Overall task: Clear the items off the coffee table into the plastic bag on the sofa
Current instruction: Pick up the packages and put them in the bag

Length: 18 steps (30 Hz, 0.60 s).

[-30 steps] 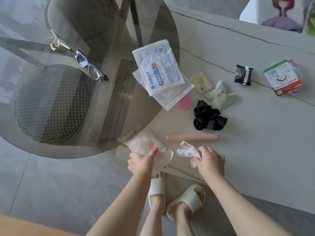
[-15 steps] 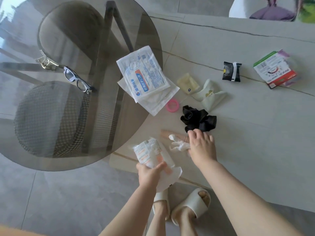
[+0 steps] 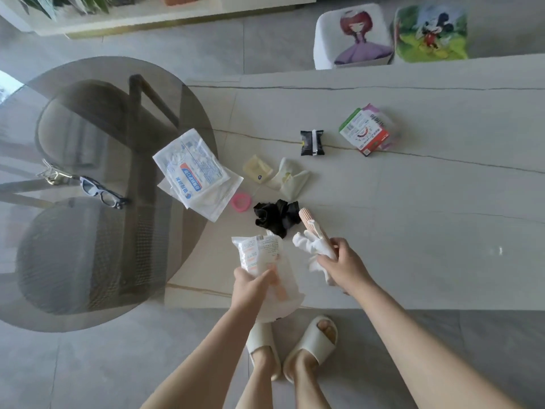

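Observation:
My left hand (image 3: 250,284) grips a white printed packet (image 3: 259,255) lifted above the near edge of the pale stone coffee table (image 3: 413,216). My right hand (image 3: 343,265) holds a crumpled white cloth (image 3: 312,249) together with a ribbed peach stick (image 3: 312,224), raised off the table. On the table lie a black scrunchie (image 3: 275,216), a pink ring (image 3: 241,200), white mask packets (image 3: 196,172), a yellow sachet (image 3: 257,168), a cream cloth piece (image 3: 290,178), a black packet (image 3: 312,142) and a green-red box (image 3: 365,132). No bag or sofa is in view.
A round smoked-glass table (image 3: 88,143) overlaps the stone table's left end, with glasses (image 3: 101,193) and a metal clip (image 3: 50,175) on it. Two picture-covered stools (image 3: 354,36) stand beyond the far edge. My slippered feet (image 3: 292,346) stand on grey floor tiles.
My right hand reached forward with the white cloth, took the peach stick off the table and lifted it. My left hand raised the printed packet. The view tilted up.

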{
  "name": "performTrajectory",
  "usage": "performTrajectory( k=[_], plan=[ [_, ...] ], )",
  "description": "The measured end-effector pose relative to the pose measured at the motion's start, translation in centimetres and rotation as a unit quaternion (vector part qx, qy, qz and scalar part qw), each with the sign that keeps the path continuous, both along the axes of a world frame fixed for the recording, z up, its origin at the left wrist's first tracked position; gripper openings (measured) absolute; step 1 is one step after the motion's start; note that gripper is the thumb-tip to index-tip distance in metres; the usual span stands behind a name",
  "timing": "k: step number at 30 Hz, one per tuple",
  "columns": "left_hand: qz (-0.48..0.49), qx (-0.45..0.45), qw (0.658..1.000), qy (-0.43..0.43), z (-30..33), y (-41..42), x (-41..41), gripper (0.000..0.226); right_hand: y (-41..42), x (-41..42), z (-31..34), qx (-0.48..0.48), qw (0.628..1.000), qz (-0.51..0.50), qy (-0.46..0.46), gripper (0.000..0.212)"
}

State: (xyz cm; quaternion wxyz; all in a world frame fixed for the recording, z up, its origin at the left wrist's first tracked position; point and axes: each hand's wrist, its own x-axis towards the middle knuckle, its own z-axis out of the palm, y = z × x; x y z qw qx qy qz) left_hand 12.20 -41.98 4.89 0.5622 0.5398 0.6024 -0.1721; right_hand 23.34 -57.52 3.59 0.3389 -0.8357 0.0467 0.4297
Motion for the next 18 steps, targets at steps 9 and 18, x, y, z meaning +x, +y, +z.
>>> performTrajectory(
  k=[9,18],
  plan=[
    [-0.115,-0.046,0.988,-0.092,11.0,-8.3,5.5,0.057,-10.9,0.7,13.6,0.046,0.987,-0.149,-0.033,0.027],
    [-0.284,-0.07,0.945,-0.146,20.3,-15.2,12.1,0.055,-17.8,-0.7,24.3,0.047,0.954,-0.242,-0.167,0.017]
  ],
)
